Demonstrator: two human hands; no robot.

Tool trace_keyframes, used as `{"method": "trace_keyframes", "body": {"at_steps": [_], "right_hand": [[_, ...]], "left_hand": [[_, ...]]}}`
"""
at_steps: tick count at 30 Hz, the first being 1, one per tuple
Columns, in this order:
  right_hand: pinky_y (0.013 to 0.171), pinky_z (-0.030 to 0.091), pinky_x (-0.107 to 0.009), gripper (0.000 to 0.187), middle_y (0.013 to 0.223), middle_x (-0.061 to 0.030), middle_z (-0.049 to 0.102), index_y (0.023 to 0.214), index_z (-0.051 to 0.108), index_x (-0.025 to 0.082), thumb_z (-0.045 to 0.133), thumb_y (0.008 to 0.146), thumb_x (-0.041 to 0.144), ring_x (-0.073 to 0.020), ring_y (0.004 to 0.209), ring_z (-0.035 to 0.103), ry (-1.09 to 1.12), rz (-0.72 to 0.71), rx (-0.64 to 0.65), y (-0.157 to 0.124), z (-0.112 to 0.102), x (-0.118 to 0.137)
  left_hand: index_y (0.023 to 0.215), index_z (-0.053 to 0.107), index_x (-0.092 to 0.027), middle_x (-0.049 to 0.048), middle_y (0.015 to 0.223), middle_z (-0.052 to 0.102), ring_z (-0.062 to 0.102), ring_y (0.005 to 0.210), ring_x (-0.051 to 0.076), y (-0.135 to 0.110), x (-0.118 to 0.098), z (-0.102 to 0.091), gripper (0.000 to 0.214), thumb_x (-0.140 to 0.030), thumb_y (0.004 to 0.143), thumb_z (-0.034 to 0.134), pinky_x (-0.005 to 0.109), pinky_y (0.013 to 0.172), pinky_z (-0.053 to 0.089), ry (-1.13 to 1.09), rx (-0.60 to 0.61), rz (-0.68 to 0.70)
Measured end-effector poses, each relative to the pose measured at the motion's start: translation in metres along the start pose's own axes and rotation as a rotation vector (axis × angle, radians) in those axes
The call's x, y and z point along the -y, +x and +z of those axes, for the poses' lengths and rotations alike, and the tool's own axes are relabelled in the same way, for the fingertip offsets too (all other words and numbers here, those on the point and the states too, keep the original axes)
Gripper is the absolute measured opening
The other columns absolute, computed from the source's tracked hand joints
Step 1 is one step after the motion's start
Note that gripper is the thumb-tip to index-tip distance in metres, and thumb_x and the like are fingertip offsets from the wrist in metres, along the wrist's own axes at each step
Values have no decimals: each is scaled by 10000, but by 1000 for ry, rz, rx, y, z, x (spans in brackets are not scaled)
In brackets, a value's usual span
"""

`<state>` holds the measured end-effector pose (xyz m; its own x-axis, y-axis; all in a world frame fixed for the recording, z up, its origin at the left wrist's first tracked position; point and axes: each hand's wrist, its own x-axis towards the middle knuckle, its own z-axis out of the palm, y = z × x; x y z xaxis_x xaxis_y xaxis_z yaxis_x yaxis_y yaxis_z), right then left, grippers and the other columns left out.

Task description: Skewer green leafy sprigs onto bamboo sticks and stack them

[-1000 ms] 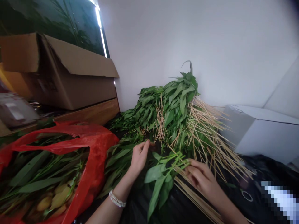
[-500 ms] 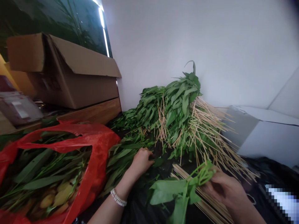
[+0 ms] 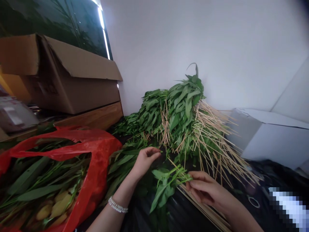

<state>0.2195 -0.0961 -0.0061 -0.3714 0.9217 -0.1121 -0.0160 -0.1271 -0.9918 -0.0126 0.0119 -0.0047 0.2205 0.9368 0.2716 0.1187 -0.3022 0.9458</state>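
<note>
My right hand point(image 3: 204, 190) is closed on the stem ends of a small bunch of green leafy stalks point(image 3: 166, 183), whose leaves droop to the left over the black sheet. Its fingers lie over a flat row of bamboo skewers point(image 3: 205, 209). My left hand point(image 3: 145, 159), with a bead bracelet on the wrist, pinches a thin green stalk among the loose greens point(image 3: 125, 161) beside the red bag. Just behind both hands rises a big heap of skewered greens point(image 3: 185, 119) with many skewer ends fanning out to the right.
A red plastic bag point(image 3: 96, 161) of long leaves and yellowish pieces fills the left. An open cardboard box point(image 3: 72, 80) sits on a wooden ledge at the back left. A white box point(image 3: 270, 138) stands at the right against the white wall.
My right hand has brought its bunch back up and left toward the heap. My left hand has lifted off the loose greens with its fingers now pinching a stalk.
</note>
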Motion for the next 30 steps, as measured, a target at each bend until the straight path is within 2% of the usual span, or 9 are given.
{"method": "trace_keyframes", "body": {"at_steps": [3, 7, 11, 18, 23, 30], "right_hand": [[331, 117, -181, 304, 471, 56, 525, 820, 604, 156, 548, 815, 455, -19, 310, 250, 5, 30, 97, 5, 7, 3], [317, 87, -178, 316, 471, 57, 536, 839, 571, 146, 508, 840, 456, -12, 285, 242, -20, 27, 69, 13, 13, 0], [307, 82, -177, 330, 477, 63, 536, 828, 545, 152, 497, 831, 479, -9, 263, 218, -46, 43, 23, 17, 16, -4], [312, 95, -177, 351, 482, 59, 535, 837, 545, 158, 483, 819, 503, -14, 264, 233, -79, 62, -18, 18, 18, -4], [325, 114, -176, 361, 491, 56, 537, 843, 551, 161, 463, 818, 510, -18, 272, 258, -129, 75, -18, 19, 19, -4], [321, 113, -181, 349, 487, 49, 541, 839, 555, 158, 450, 824, 490, -21, 264, 257, -137, 70, -27, 20, 19, -8]], "left_hand": [[887, 647, -123, 73, 766, 727, 652, 673, 159, 0, -1, 0, 307, -380, 721, 677, 250, 626, 472, -208, -4, -105], [955, 640, -118, 104, 878, 731, 664, 727, 156, -3, 1, 1, 381, -388, 696, 711, 240, 646, 472, -347, 20, -191], [957, 642, -118, 113, 912, 724, 668, 769, 168, -4, 0, 2, 420, -407, 667, 735, 253, 678, 481, -395, 45, -230], [941, 655, -126, 96, 881, 724, 659, 753, 157, -5, 1, 4, 367, -377, 685, 730, 242, 670, 470, -396, 80, -201], [940, 640, -128, 72, 809, 715, 603, 611, 108, -5, 0, 5, 347, -382, 712, 702, 224, 607, 448, -362, 68, -168], [970, 640, -119, 73, 809, 712, 573, 582, 96, -6, -3, 6, 352, -382, 740, 677, 226, 605, 444, -316, 156, -131]]}}
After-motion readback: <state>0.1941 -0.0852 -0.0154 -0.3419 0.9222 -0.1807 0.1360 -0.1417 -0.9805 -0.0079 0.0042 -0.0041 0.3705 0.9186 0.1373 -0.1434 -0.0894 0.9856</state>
